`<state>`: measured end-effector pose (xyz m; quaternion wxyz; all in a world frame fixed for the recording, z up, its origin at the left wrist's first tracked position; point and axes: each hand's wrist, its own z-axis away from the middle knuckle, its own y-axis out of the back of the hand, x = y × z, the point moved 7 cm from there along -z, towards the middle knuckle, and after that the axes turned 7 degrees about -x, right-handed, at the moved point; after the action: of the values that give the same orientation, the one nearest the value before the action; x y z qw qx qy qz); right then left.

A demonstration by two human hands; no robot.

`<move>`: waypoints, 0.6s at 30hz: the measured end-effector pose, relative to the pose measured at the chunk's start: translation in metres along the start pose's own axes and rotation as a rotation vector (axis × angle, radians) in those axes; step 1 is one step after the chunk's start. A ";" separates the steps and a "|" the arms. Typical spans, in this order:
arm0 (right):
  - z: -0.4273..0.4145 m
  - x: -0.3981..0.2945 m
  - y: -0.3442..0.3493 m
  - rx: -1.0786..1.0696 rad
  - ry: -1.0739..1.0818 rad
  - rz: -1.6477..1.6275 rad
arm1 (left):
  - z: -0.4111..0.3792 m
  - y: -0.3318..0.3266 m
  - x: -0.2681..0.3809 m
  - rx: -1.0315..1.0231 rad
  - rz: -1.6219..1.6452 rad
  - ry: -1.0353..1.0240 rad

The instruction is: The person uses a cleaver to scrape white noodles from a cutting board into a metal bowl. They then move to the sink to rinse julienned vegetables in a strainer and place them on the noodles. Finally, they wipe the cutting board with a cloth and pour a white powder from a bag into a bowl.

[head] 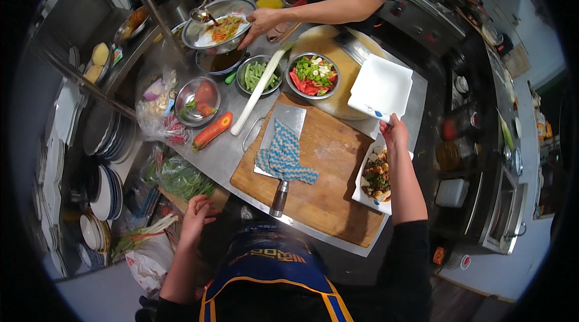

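My right hand (394, 134) grips the near edge of an empty white square dish (381, 84), held tilted over the corner of the round chopping block (312, 41). Below it a second white dish (360, 186) holds tofu-like cubes with dark sauce and greens, partly hidden by my forearm. My left hand (197, 213) hangs at the table's near left edge, fingers loosely bent, nothing in it. On the wooden cutting board (334, 177) lies a cleaver (294, 116), its blade partly covered by a blue striped cloth (285, 152).
Across the table a person's hand (262, 23) steadies a steel bowl (230, 5) while a ladle (201, 14) pours dark liquid. Bowls of green beans (258, 76) and cut peppers (313, 76), a leek (260, 91) and a carrot (212, 131) lie nearer. Plates (106, 193) fill the left shelves.
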<state>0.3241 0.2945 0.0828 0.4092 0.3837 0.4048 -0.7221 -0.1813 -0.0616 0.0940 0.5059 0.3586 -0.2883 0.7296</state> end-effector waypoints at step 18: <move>-0.019 0.057 -0.010 -0.229 0.041 -0.078 | 0.063 0.043 -0.051 0.135 0.064 0.028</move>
<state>0.2982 0.2990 0.0275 0.4135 0.3329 0.5076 -0.6786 -0.1952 -0.1518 0.0864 0.4607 0.3724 -0.2427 0.7682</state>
